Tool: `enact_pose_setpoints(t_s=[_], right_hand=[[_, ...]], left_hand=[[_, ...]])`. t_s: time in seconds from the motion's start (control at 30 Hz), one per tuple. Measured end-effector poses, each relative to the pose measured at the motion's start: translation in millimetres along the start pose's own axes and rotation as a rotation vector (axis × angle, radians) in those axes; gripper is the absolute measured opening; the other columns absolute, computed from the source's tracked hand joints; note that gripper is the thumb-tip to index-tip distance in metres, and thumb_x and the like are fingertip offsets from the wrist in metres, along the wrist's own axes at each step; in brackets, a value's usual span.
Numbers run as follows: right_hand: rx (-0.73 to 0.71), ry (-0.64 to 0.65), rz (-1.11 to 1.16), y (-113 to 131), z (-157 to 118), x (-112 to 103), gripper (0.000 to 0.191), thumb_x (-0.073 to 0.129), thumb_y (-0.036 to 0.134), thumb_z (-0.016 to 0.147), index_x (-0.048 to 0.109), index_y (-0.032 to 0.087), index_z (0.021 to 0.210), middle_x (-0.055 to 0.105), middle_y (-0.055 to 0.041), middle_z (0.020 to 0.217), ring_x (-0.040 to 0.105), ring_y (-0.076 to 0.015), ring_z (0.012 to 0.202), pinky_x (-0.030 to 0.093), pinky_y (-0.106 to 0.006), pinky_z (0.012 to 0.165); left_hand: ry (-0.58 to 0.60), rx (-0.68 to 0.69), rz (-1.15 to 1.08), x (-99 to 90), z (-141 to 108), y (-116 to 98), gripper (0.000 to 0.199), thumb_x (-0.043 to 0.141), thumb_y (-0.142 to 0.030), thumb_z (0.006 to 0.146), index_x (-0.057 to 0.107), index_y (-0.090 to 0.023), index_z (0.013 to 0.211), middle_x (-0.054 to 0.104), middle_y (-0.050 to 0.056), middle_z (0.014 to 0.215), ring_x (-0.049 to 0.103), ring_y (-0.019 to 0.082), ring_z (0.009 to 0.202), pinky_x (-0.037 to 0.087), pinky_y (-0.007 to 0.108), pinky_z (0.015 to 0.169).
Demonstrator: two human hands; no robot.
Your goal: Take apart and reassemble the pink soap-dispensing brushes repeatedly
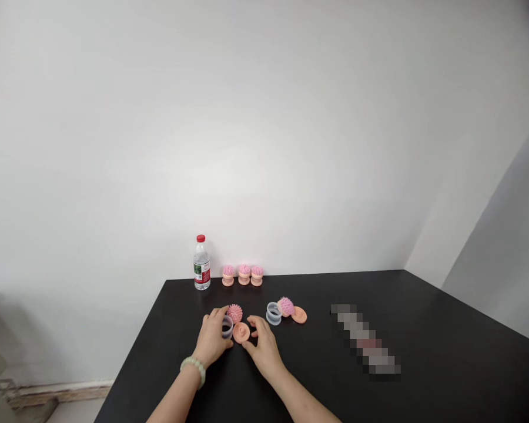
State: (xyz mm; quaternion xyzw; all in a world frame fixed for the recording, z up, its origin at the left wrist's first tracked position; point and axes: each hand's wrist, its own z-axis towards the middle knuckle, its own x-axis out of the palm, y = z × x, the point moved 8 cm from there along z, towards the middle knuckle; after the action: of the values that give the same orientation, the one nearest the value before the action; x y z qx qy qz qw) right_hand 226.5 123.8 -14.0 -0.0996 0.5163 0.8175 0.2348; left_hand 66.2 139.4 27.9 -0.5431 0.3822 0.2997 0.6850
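My left hand (212, 336), with a pale green bead bracelet at the wrist, curls its fingers and thumb round a translucent ring (228, 325) and hides part of it. Opposite it, my right hand (264, 348) has thumb and index finger at the edge of a peach disc (241, 332) with a small centre knob. The disc faces up and looks tilted toward me. Just behind it sits a pink spiky brush head (235, 313), close to my left fingertips. How firmly the fingers press is hard to see.
To the right lie another translucent ring (274, 314), a pink bristled brush head (286, 306) and a peach disc (300, 315). Three assembled pink brushes (244, 275) stand at the back edge beside a red-capped water bottle (201, 270). A blurred-out strip (367, 339) covers something on the black table (441, 352).
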Motion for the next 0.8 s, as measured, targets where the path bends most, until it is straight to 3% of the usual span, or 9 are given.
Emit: enact_pose_setpoints(t_s=[0.37, 0.43, 0.5, 0.6, 0.7, 0.8], right_hand=[[-0.026, 0.061, -0.048, 4.0, 9.4, 1.8, 0.053, 0.063, 0.002, 0.06, 0.064, 0.023, 0.109, 0.069, -0.0079, 0.114, 0.066, -0.0298, 0.107, 0.057, -0.041, 0.089], [-0.035, 0.068, -0.07, 6.3, 7.5, -0.4, 0.055, 0.063, 0.001, 0.059, 0.064, 0.022, 0.11, 0.068, -0.0087, 0.116, 0.065, -0.0301, 0.109, 0.056, -0.042, 0.09], [-0.053, 0.075, -0.097, 10.7, 5.1, -5.4, 0.058, 0.064, 0.001, 0.059, 0.063, 0.022, 0.113, 0.067, -0.0096, 0.119, 0.065, -0.0308, 0.111, 0.057, -0.042, 0.09], [-0.1, 0.069, -0.151, 21.4, 9.6, -19.4, 0.058, 0.065, 0.004, 0.065, 0.061, 0.022, 0.12, 0.065, -0.0099, 0.126, 0.061, -0.0307, 0.118, 0.056, -0.042, 0.092], [-0.127, 0.029, -0.226, 29.8, 36.3, -39.4, 0.055, 0.062, 0.005, 0.074, 0.059, 0.024, 0.125, 0.062, -0.0088, 0.129, 0.058, -0.0292, 0.121, 0.053, -0.044, 0.098], [-0.092, -0.011, -0.318, 27.2, 83.8, -54.5, 0.052, 0.066, 0.008, 0.08, 0.056, 0.023, 0.129, 0.06, -0.0093, 0.129, 0.057, -0.0293, 0.12, 0.051, -0.047, 0.101]], left_hand=[[-0.03, -0.014, 0.016, 7.1, 9.5, -6.3, 0.046, 0.066, -0.033, 0.091, 0.054, -0.02, 0.133, 0.061, 0.009, 0.131, 0.062, 0.027, 0.113, 0.05, 0.052, 0.098], [-0.026, -0.027, 0.01, 7.7, 10.9, -5.3, 0.054, 0.071, -0.028, 0.086, 0.052, -0.02, 0.136, 0.06, 0.01, 0.133, 0.061, 0.028, 0.115, 0.047, 0.051, 0.1], [-0.025, -0.047, -0.003, 5.9, 9.8, -3.4, 0.074, 0.076, -0.016, 0.073, 0.048, -0.018, 0.141, 0.06, 0.012, 0.135, 0.059, 0.029, 0.117, 0.044, 0.045, 0.103], [-0.028, -0.067, -0.032, -2.9, 0.5, 0.1, 0.091, 0.073, -0.007, 0.06, 0.043, -0.015, 0.146, 0.06, 0.012, 0.135, 0.057, 0.03, 0.119, 0.041, 0.038, 0.104], [-0.041, -0.072, -0.067, -16.6, -17.3, 6.0, 0.089, 0.069, -0.012, 0.062, 0.041, -0.016, 0.147, 0.057, 0.012, 0.138, 0.053, 0.031, 0.123, 0.038, 0.039, 0.108], [-0.07, -0.083, -0.104, -24.0, -36.8, 17.7, 0.084, 0.063, -0.018, 0.068, 0.036, -0.019, 0.148, 0.054, 0.011, 0.142, 0.049, 0.03, 0.13, 0.037, 0.041, 0.111]])
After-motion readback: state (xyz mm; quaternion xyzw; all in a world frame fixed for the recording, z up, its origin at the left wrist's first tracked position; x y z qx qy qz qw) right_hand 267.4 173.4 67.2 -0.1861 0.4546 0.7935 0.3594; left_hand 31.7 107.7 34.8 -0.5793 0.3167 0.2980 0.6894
